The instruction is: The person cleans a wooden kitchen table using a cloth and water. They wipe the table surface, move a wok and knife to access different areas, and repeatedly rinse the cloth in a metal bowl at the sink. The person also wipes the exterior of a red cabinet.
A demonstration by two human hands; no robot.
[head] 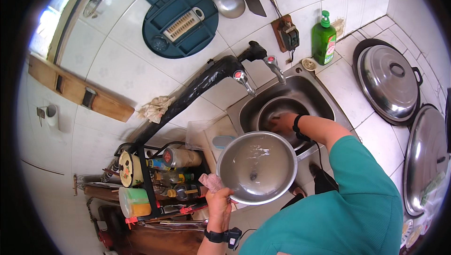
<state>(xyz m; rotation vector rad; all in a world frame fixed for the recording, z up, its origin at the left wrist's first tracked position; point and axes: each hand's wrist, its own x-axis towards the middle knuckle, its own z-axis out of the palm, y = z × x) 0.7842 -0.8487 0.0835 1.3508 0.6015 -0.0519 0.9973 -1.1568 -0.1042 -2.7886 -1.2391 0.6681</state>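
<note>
My left hand (219, 200) grips the near left rim of a stainless steel basin (262, 174), with a pink cloth (211, 182) bunched at the same hand. The basin is held beside the sink, and its shiny inside has a dark spot near the bottom. Whether liquid is in it, I cannot tell. Down in the metal sink (326, 107) stands a second round metal bowl (271, 106). My right hand (283, 123) reaches into that bowl; its fingers are blurred and shadowed, so any grip is unclear.
Two taps (243, 79) (275, 67) stick out over the sink. A green pump bottle (323, 42) stands at its back corner. Large lidded pans (387, 79) occupy the right counter. On the left, a black rack (149, 184) holds jars and bottles near the basin.
</note>
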